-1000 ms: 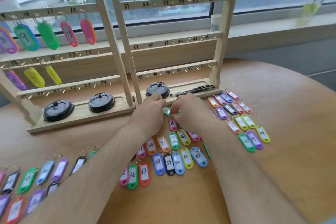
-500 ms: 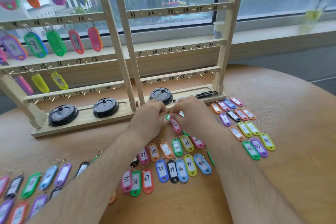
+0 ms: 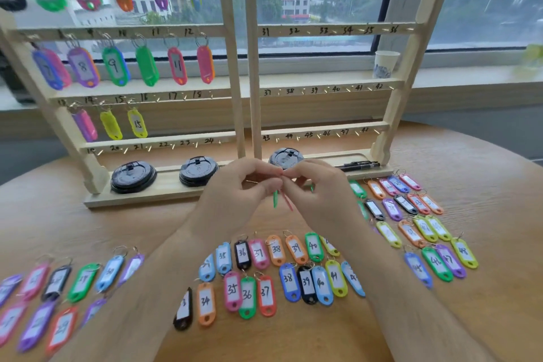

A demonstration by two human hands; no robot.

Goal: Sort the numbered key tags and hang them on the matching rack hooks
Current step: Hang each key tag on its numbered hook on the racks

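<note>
**Pinching two key tags just in front of the rack**

Wood table [image 3: 440, 317] spreads wide under me. The numbered rack [image 3: 235, 82] stands at its far side, with coloured tags hung only on its left half. Loose tags [image 3: 266, 294] lie in rows near me. My left hand [image 3: 235, 194] and right hand [image 3: 320, 194] meet fingertip to fingertip, curled tight. The left pinches a green tag [image 3: 275, 198], the right a pink tag [image 3: 287, 200]. Both hang edge-on, numbers unreadable.

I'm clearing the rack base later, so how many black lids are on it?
3 lids on the base: one left, one middle, one further right. Another could be hidden.
</note>
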